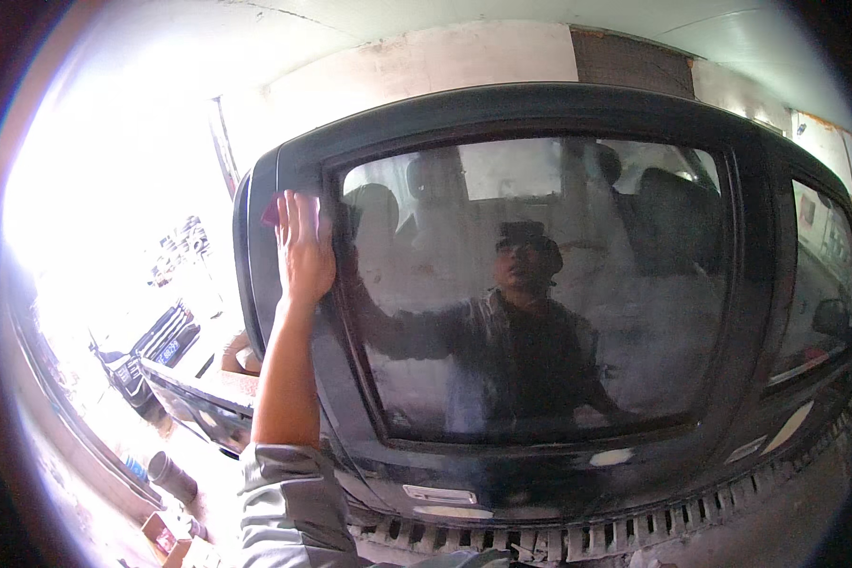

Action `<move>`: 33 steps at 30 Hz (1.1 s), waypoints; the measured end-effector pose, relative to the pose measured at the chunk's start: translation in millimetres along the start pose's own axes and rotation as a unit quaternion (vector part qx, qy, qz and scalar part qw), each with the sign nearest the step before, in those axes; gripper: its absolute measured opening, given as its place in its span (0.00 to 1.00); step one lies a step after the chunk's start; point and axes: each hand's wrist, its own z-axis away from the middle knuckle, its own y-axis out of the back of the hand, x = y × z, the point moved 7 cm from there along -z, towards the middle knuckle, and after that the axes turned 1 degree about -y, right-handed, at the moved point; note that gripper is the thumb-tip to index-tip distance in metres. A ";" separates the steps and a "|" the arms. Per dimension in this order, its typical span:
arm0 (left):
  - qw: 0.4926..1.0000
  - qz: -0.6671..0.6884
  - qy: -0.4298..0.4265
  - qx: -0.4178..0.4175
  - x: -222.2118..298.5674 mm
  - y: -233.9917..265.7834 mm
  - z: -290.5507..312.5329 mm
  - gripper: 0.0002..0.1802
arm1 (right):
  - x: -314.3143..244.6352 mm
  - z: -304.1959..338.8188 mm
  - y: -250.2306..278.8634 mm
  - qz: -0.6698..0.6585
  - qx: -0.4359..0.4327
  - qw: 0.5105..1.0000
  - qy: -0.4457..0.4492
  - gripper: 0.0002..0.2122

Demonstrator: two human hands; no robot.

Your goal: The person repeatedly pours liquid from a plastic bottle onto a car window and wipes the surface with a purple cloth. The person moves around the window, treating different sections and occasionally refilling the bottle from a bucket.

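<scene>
Grey-green sleeve point(289, 502) nearest, at seven o'clock in the head view, leads up to the left hand point(307, 262), just short of ten o'clock. It is held almost flat, fingers straight, over a pinkish-red pad point(273, 212) against the rear pillar point(298, 168) of a dark vehicle point(540, 478). The side window point(653, 331) fills the centre; a door handle point(440, 494) sits at six, a dark bin point(173, 475) at eight.

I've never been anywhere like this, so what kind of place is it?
Probably a car repair workshop: a dark car stands indoors under a ceiling, pale patches show low on its side, and the left hand lies flat over something reddish against it.
</scene>
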 end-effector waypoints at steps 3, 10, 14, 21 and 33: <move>0.999 -0.018 -0.015 0.033 -17.1 -8.8 -50.9 0.32 | 4.8 9.7 1.8 -0.004 0.006 1.000 0.001 0.33; 0.995 -0.023 -0.080 0.049 -30.6 -0.7 -88.7 0.33 | 19.8 33.9 20.3 -0.019 0.038 0.999 0.014 0.33; 0.998 0.023 -0.063 -0.002 5.9 10.0 20.9 0.36 | 6.5 46.4 68.4 -0.070 0.090 0.991 0.073 0.34; 0.995 0.038 -0.084 -0.029 9.0 11.3 34.2 0.39 | -213.7 137.7 -32.0 -0.220 -0.200 0.880 0.369 0.28; 0.986 0.068 -0.143 -0.041 9.3 19.4 40.9 0.44 | -477.3 683.1 -334.1 -0.161 -0.461 0.423 0.763 0.25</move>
